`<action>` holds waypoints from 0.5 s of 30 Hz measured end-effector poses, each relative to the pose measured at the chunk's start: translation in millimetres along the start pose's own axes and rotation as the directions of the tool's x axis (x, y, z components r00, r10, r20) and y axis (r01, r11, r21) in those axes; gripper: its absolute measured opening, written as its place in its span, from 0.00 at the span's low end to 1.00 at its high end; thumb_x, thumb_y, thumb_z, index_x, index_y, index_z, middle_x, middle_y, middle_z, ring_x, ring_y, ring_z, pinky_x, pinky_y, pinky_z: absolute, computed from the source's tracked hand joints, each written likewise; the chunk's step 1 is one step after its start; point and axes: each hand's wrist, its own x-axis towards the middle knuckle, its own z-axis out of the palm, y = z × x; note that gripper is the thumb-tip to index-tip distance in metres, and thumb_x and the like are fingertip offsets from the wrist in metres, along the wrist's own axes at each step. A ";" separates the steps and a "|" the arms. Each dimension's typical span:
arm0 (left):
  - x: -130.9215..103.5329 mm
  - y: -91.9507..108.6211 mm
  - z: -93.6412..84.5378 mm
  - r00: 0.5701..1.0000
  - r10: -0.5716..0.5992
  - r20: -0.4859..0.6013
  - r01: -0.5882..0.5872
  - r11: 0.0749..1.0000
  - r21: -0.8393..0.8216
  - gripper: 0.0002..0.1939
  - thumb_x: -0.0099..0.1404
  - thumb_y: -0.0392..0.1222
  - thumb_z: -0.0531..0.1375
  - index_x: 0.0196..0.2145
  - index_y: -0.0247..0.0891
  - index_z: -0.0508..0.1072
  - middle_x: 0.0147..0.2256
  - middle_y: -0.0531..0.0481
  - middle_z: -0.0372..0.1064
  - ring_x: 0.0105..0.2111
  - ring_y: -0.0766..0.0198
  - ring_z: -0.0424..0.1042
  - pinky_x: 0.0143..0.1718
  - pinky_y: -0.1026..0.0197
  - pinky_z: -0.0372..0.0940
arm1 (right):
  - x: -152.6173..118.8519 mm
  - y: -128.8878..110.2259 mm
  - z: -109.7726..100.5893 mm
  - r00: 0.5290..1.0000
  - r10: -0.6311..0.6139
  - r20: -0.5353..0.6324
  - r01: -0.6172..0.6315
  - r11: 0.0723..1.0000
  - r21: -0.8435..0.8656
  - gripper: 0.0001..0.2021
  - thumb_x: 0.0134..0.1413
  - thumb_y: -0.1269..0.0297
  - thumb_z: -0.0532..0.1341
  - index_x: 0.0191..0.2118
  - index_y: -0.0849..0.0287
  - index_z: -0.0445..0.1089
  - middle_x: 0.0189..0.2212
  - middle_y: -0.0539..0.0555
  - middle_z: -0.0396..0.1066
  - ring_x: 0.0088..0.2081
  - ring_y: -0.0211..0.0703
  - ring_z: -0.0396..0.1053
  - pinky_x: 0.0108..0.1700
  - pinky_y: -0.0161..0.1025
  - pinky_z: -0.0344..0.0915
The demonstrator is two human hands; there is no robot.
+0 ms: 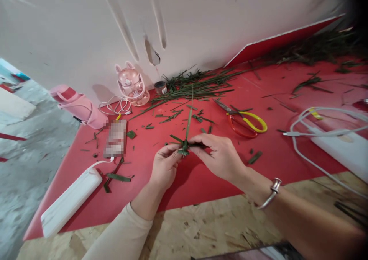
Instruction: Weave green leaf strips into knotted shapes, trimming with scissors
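Between my two hands is a small woven piece of green leaf strips (184, 145), with one long strip standing up from it and shorter ends sticking out sideways. My left hand (166, 164) pinches its left lower side between thumb and fingers. On the other side my right hand (219, 156) is closed on a strip at the piece's right edge. Scissors (244, 120) with a red and a yellow handle lie partly open beyond my right hand. Cut leaf scraps (198, 118) are scattered just past the woven piece.
A bundle of long green strips (198, 89) lies along the wall beside a small tin (160, 87). Pink bottle (82, 107), pink animal-eared cup (132, 85), phone (115, 137) and white power bank (71, 202) stand or lie left. A white cable (296, 137) coils at right on the red tabletop (201, 191).
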 end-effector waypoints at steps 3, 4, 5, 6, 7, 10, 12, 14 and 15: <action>-2.3 5.4 2.2 0.989 -0.102 0.103 0.109 0.991 -0.072 0.10 0.43 0.37 0.68 0.26 0.36 0.73 0.24 0.53 0.71 0.24 0.72 0.68 0.28 0.69 0.63 | 0.1 5.1 -3.3 0.993 -0.110 -0.032 0.111 0.994 0.013 0.06 0.52 0.70 0.57 0.33 0.56 0.70 0.28 0.52 0.73 0.31 0.38 0.69 0.35 0.34 0.64; -3.0 6.8 2.4 0.981 -0.136 0.138 0.148 0.986 -0.081 0.09 0.45 0.38 0.67 0.26 0.36 0.72 0.24 0.53 0.71 0.24 0.72 0.68 0.29 0.68 0.63 | -0.2 6.2 -4.2 0.990 -0.139 -0.038 0.140 0.990 0.020 0.06 0.52 0.70 0.56 0.33 0.56 0.71 0.29 0.52 0.73 0.31 0.39 0.70 0.35 0.35 0.64; -3.8 7.8 2.2 0.970 -0.172 0.171 0.188 0.979 -0.083 0.09 0.46 0.39 0.67 0.26 0.36 0.72 0.24 0.53 0.70 0.24 0.72 0.68 0.29 0.68 0.63 | -0.5 7.1 -5.0 0.986 -0.163 -0.041 0.164 0.986 0.026 0.06 0.52 0.71 0.56 0.33 0.56 0.71 0.29 0.52 0.73 0.32 0.39 0.70 0.36 0.35 0.65; -4.4 8.5 1.7 0.957 -0.209 0.202 0.228 0.971 -0.074 0.09 0.47 0.39 0.67 0.26 0.36 0.71 0.24 0.52 0.70 0.23 0.72 0.68 0.29 0.68 0.63 | -0.7 7.7 -5.6 0.983 -0.182 -0.038 0.183 0.983 0.032 0.07 0.52 0.71 0.56 0.32 0.56 0.71 0.30 0.52 0.73 0.33 0.39 0.70 0.37 0.36 0.65; -4.9 8.9 1.1 0.942 -0.246 0.227 0.264 0.963 -0.055 0.10 0.47 0.40 0.67 0.26 0.35 0.71 0.24 0.52 0.70 0.23 0.72 0.68 0.29 0.67 0.63 | -0.9 7.9 -6.1 0.981 -0.194 -0.030 0.195 0.980 0.040 0.07 0.52 0.71 0.56 0.32 0.55 0.72 0.30 0.52 0.73 0.34 0.40 0.70 0.38 0.37 0.66; -5.5 8.4 -0.5 0.919 -0.310 0.245 0.316 0.949 0.017 0.12 0.44 0.41 0.68 0.25 0.33 0.72 0.23 0.50 0.70 0.22 0.72 0.67 0.27 0.67 0.63 | -0.6 7.1 -7.2 0.982 -0.187 0.010 0.185 0.979 0.089 0.08 0.52 0.70 0.56 0.30 0.54 0.73 0.31 0.52 0.74 0.35 0.40 0.70 0.39 0.37 0.66; -4.8 7.3 -0.7 0.944 -0.267 0.195 0.268 0.963 0.019 0.12 0.41 0.40 0.69 0.25 0.33 0.73 0.22 0.51 0.69 0.21 0.72 0.66 0.27 0.67 0.62 | 0.5 6.0 -7.1 0.994 -0.112 0.017 0.108 0.983 0.149 0.07 0.50 0.70 0.57 0.34 0.53 0.72 0.34 0.52 0.73 0.37 0.41 0.70 0.40 0.38 0.67; -3.2 5.8 -0.5 0.975 -0.187 0.121 0.189 0.982 -0.006 0.13 0.39 0.39 0.70 0.24 0.34 0.73 0.22 0.53 0.69 0.22 0.72 0.66 0.27 0.68 0.62 | 2.2 5.5 -6.4 0.999 0.034 -0.012 -0.030 0.965 0.259 0.15 0.47 0.71 0.59 0.43 0.53 0.67 0.41 0.54 0.70 0.39 0.41 0.69 0.39 0.39 0.68; -2.1 5.0 -0.6 0.985 -0.148 0.089 0.149 0.989 -0.014 0.13 0.38 0.39 0.70 0.24 0.35 0.73 0.22 0.54 0.69 0.23 0.72 0.67 0.28 0.68 0.62 | 3.2 5.7 -5.8 0.992 0.122 -0.019 -0.109 0.935 0.338 0.20 0.45 0.71 0.59 0.47 0.54 0.63 0.43 0.55 0.68 0.38 0.41 0.68 0.36 0.38 0.68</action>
